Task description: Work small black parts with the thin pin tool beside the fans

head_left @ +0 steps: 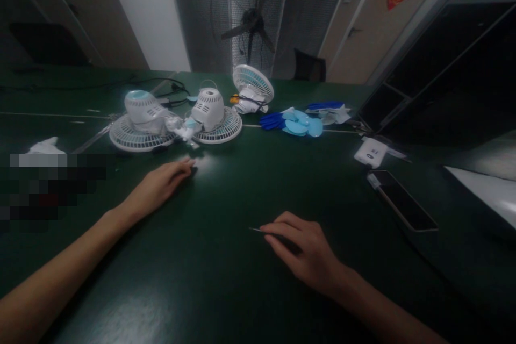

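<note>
My right hand [304, 250] is above the green table [217, 279], its thumb and fingertips closed on a thin pointed metal piece [255, 229] whose tip sticks out to the left. Its exact kind is too blurred to tell. Farther forward on the left, my left hand [165, 183] rests by the table surface with its fingers together and curled. Whatever may be between those fingertips is hidden. Just beyond it lie two white fan heads, one on the left [141, 113] and one at its right [209, 113], both with their grilles down.
Behind them stands a third small fan [253, 88]. Light-blue fan blades [300, 122] and dark-blue gloves [272, 121] lie right of it. A white box-like device [371, 152] and a phone [403, 199] are on the right, near a dark monitor [451, 70].
</note>
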